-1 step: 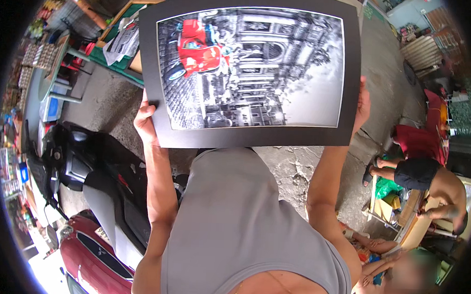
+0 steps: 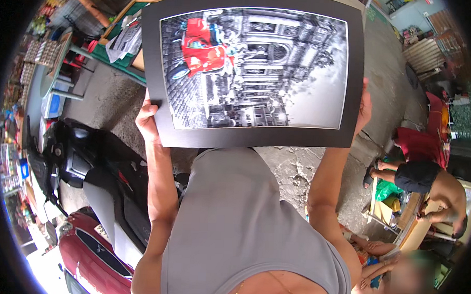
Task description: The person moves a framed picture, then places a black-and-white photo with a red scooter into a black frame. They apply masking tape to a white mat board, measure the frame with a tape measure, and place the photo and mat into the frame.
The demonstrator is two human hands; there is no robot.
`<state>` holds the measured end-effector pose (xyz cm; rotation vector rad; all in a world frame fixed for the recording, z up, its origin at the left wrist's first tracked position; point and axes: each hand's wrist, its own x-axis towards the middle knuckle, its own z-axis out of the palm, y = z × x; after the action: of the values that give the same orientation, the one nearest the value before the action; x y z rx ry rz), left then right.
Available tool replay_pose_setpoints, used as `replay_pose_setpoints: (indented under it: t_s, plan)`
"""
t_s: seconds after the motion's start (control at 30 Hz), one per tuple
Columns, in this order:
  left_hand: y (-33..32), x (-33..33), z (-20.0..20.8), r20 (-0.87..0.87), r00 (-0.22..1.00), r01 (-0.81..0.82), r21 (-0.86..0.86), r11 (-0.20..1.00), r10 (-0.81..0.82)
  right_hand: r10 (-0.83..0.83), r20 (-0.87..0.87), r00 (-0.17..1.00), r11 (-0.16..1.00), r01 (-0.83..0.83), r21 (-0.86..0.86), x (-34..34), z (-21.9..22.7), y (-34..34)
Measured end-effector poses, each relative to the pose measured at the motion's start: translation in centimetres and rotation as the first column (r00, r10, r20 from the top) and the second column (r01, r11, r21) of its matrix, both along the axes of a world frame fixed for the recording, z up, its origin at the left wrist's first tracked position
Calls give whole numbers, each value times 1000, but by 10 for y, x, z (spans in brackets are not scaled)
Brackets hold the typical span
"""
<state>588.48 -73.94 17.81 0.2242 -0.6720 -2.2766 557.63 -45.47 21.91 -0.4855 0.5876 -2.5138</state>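
Note:
Both hands hold up a matted photo print [image 2: 259, 70] in a wide black mat border. It shows a black-and-white street of ornate buildings with a red scooter picked out in colour, lying sideways as I see it. My left hand [image 2: 147, 118] grips the lower left edge, thumb over the front and the other fingers hidden behind. At the right edge, my right hand [image 2: 365, 107] is closed round the border, most of its fingers behind the print. The print is raised in front of my grey tank top [image 2: 233, 214].
A black scooter [image 2: 110, 179] and a red car [image 2: 94, 256] stand to my left. Beyond them are a table [image 2: 56, 68] and egg trays [image 2: 36, 57]. Right, a bending person [image 2: 444, 190] works at a wooden bench [image 2: 417, 226]; another person [image 2: 379, 271] sits nearer.
The print and both hands have shifted very slightly to the right in the picture. My grip looks the same.

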Motion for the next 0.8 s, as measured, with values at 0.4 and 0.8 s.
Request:
replay_pose_setpoints:
  t_s: [0.4,0.8]
  plan:
    - [23,-1,-4,-150,989,40,191,981,-11,210,-75,975,958,-221,-182,-22,-64,16]
    - [42,-6,-13,-245,962,183,272,945,-116,528,-43,848,704,-465,-537,-2,-62,18]
